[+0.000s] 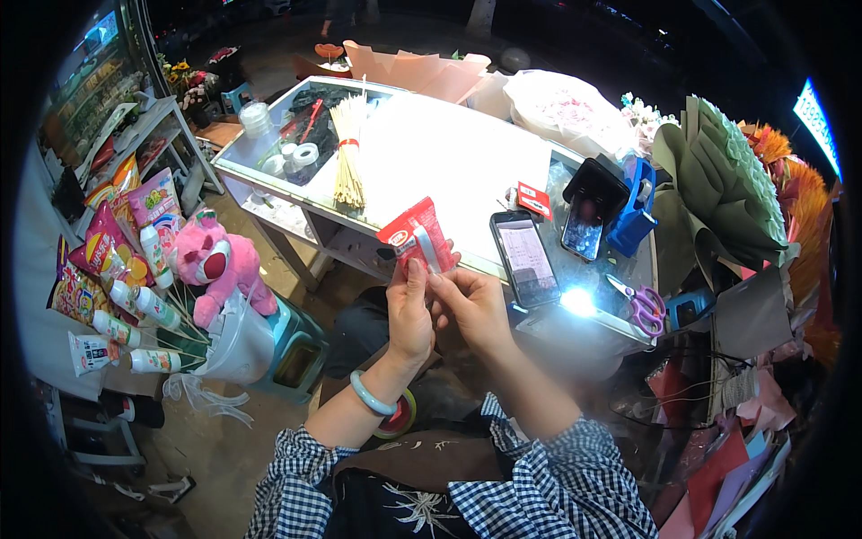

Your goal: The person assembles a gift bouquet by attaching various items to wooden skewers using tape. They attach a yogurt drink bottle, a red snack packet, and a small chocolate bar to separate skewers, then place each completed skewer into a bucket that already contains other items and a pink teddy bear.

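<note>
Between my two hands, just off the table's near edge, is a small red snack packet (416, 235) with a pale strip across it. My left hand (411, 310), with a pale bangle on the wrist, pinches its lower left part with the thumb on top. My right hand (471, 304) grips the lower right corner, thumb against the packet. Some of the fingers are hidden behind it. To the right on the table lie a phone (523, 258) with a lit page and a second, dark phone (588, 216). A bundle of thin wooden sticks (348, 157) rests beyond the packet.
At left, a white bucket (242, 346) on a teal stool (301, 337) holds a pink plush bear (218, 260), snack bags and small bottles on sticks. Purple-handled scissors (645, 310) and a blue tape dispenser (636, 202) sit at the table's right. Wrapped bouquets (718, 180) crowd the right side.
</note>
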Motion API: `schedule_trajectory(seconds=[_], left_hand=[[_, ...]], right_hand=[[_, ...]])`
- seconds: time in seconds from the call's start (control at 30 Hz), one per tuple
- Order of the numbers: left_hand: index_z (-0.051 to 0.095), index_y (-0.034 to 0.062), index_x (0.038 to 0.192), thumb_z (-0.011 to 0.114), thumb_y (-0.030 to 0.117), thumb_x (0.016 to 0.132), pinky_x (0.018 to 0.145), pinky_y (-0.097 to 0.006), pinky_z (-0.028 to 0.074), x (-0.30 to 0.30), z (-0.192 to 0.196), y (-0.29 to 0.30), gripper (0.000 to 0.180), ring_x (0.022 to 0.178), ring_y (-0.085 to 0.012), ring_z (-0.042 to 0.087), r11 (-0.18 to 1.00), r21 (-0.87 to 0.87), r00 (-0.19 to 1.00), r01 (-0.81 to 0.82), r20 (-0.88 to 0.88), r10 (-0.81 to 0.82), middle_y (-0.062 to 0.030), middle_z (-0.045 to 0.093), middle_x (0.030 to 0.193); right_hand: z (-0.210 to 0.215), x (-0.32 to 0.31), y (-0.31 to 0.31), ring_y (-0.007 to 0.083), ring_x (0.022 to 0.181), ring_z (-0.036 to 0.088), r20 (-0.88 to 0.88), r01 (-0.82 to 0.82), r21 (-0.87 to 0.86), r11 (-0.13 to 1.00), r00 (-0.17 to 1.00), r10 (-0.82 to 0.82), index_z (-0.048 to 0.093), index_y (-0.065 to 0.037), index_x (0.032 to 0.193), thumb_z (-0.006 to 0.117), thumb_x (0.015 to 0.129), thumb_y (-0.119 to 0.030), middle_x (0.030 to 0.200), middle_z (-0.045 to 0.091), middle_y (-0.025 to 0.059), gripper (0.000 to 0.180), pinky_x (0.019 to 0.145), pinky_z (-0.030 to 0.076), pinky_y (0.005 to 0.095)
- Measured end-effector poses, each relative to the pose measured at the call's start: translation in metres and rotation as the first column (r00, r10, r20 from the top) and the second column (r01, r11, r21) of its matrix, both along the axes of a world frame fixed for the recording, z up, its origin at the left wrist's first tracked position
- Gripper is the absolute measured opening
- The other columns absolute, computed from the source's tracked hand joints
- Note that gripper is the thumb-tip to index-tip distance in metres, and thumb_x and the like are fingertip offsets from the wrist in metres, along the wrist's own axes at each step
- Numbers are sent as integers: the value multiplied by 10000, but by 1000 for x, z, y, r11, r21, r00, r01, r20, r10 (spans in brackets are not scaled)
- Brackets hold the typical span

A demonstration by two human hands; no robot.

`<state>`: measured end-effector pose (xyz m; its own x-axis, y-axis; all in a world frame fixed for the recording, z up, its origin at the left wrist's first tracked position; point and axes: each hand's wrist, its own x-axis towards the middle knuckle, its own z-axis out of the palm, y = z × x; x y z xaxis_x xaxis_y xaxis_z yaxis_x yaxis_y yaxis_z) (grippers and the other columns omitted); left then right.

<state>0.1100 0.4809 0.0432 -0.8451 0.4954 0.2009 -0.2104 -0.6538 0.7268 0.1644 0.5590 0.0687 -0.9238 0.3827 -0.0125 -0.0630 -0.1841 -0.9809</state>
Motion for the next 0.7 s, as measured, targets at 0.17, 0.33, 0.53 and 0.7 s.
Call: schedule_trajectory(seconds=[0.17, 0.33, 0.53, 0.7], left_hand=[[454, -28, 1231, 382, 293, 1005, 872, -302, 473, 4, -10, -5, 400, 1049, -231, 590, 980, -149, 986, -134, -116, 118, -184, 579, 1183], [462, -35, 1222, 379, 227, 1008, 914, -334, 454, 4, -14, 2, 349, 1028, -219, 594, 971, -40, 954, -236, -202, 224, -159, 604, 1121], [405, -46, 1264, 359, 282, 1008, 966, -374, 439, -3, -6, -1, 419, 1112, -279, 569, 969, 34, 945, -246, -215, 247, -205, 561, 1197], [407, -43, 1266, 344, 310, 1008, 977, -375, 430, -7, 2, -4, 441, 1116, -273, 567, 967, -7, 952, -255, -174, 250, -203, 564, 1194]], right_hand=[[-9, -4, 0, 39, 460, 488, 22, 22, 83, 996, 999, -24, 630, 22, 750, 597, 909, -181, 559, 566, 12, 260, 411, 381, 188], [-24, -6, 6, 108, 432, 508, -4, 101, 492, 865, 993, -114, 659, 30, 690, 638, 856, -292, 490, 563, 97, 362, 433, 410, 286], [-33, 4, 8, 265, 462, 559, 251, -25, 677, 736, 948, -198, 621, -2, 644, 645, 825, -383, 505, 560, 111, 423, 468, 426, 359], [-31, 21, 9, 238, 665, 603, -51, 202, 770, 605, 965, -257, 615, -9, 819, 695, 790, -243, 772, 626, 126, 250, 580, 454, 329]])
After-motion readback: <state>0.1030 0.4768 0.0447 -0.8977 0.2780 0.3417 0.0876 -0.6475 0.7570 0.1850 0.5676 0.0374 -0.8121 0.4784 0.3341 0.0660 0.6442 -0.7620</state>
